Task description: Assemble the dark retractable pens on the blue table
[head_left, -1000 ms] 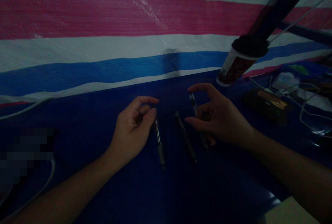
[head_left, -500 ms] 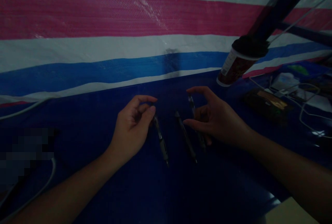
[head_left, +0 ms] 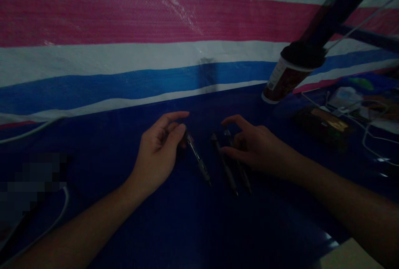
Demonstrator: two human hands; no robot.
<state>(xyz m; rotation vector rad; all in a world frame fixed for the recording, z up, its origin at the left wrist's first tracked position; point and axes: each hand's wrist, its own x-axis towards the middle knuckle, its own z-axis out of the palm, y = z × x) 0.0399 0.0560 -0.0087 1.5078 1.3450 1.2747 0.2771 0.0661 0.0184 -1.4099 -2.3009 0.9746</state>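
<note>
Three slim dark pens lie close together over the blue tabletop (head_left: 156, 219). My left hand (head_left: 157, 146) has its thumb and a curled finger at the upper end of the left pen (head_left: 198, 157), with the index finger stretched out above. That pen slants down to the right. The middle pen (head_left: 226, 167) lies between the hands, near my right thumb tip. Over the right pen (head_left: 245, 177) is my right hand (head_left: 254, 144), thumb and index finger apart and the other fingers curled. Its fingers hide the middle of the right pen.
A lidded dark red cup (head_left: 288, 76) stands at the back right by a dark post (head_left: 330, 7). White cables (head_left: 368, 132) and a dark pouch (head_left: 324, 125) lie to the right. A striped sheet (head_left: 140, 20) hangs behind. A pale cable (head_left: 64, 206) runs at left.
The left pen has swung, its tip moving right and up toward the middle pen. The right pen's upper end has lowered, and my right hand has shifted slightly down and left.
</note>
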